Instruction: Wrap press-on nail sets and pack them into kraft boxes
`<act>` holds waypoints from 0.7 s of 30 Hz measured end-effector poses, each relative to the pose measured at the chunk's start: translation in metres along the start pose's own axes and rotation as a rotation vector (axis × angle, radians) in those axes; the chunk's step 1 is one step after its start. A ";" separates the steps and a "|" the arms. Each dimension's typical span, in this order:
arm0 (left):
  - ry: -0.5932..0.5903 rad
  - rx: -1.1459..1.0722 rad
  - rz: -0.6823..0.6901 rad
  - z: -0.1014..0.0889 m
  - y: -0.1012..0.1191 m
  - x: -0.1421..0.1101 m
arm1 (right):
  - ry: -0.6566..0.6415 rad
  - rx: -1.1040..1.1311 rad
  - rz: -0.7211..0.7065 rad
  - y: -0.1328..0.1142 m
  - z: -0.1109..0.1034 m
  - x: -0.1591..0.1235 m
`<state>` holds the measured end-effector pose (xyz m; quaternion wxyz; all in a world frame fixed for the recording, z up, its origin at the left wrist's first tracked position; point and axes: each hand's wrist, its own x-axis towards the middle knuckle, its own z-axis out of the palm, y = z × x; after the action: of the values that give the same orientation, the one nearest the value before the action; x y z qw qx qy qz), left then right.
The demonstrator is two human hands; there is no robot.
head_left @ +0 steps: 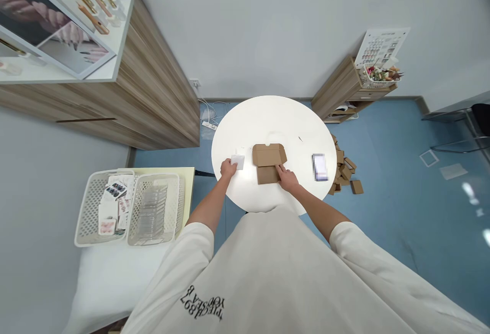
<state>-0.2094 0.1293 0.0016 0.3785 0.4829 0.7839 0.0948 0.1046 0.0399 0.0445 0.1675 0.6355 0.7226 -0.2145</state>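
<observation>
Left of the open brown box [269, 156], the left hand's grip [229, 167] is clamped on a white packet [238, 162]; the right hand [288, 177] touches the box, its finger gap unclear.

Even, fairly bright indoor light washes out the round white bench [268, 124]. White glare spots sit on the blue floor [390, 170] at far right. Wide-angle distortion stretches the tall wood-grain cabinet [161, 78] and shirt sleeves [378, 257] towards the edges. Fine print is soft, and a blocky pixelated patch covers the phone-like rectangle [320, 167].
</observation>
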 end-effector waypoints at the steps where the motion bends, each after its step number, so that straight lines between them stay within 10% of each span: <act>1: 0.017 -0.012 0.039 -0.001 0.005 -0.004 | 0.005 0.009 0.000 0.001 0.000 0.000; 6: 0.123 -0.086 0.304 -0.001 0.045 -0.034 | 0.051 0.036 -0.013 0.005 0.002 -0.002; 13: -0.265 0.389 0.610 0.033 0.090 -0.077 | 0.091 0.109 -0.028 0.013 0.005 -0.004; 21: -0.324 0.609 0.645 0.080 0.112 -0.094 | 0.138 0.251 -0.033 0.019 0.015 -0.002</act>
<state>-0.0549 0.0921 0.0508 0.2883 0.7993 0.5170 -0.1033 0.1234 0.0316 0.0308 0.0330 0.6528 0.7101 -0.2617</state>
